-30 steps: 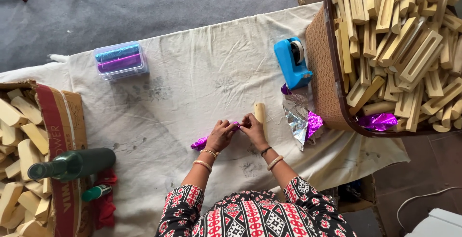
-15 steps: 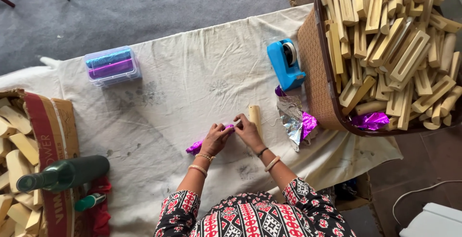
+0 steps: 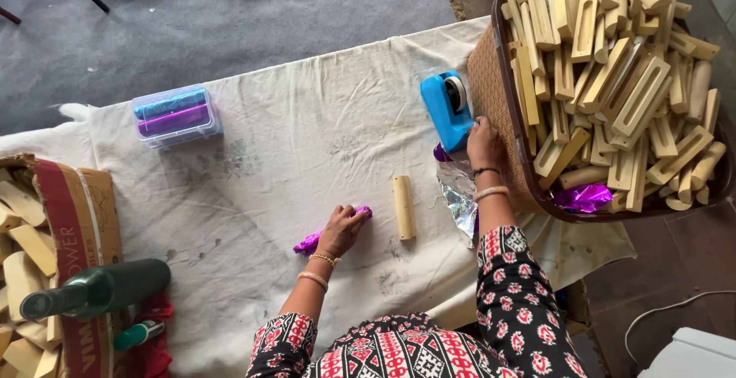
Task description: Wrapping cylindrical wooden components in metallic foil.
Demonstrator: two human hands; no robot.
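My left hand [image 3: 343, 229] rests on a purple foil-wrapped piece [image 3: 310, 242] lying on the white cloth [image 3: 291, 156], pressing it down. A bare wooden stick [image 3: 403, 207] lies just right of that hand, untouched. My right hand [image 3: 484, 139] has reached up to the blue tape dispenser [image 3: 447, 109], its fingers at the dispenser's lower end beside the brown basket [image 3: 487, 79]. Silver and purple foil sheets [image 3: 458, 202] lie under my right forearm.
The basket is heaped with wooden pieces [image 3: 613, 79] and holds one purple-wrapped piece [image 3: 583, 196]. A clear box of foil rolls [image 3: 174, 116] stands at the back left. A cardboard box of wooden pieces [image 3: 46, 225], a green bottle [image 3: 100, 288] and a small green tube [image 3: 138, 335] are at the left.
Both hands were together on the purple piece and the stick. Now my right hand has let go and moved up right to the tape dispenser; the stick lies alone on the cloth.
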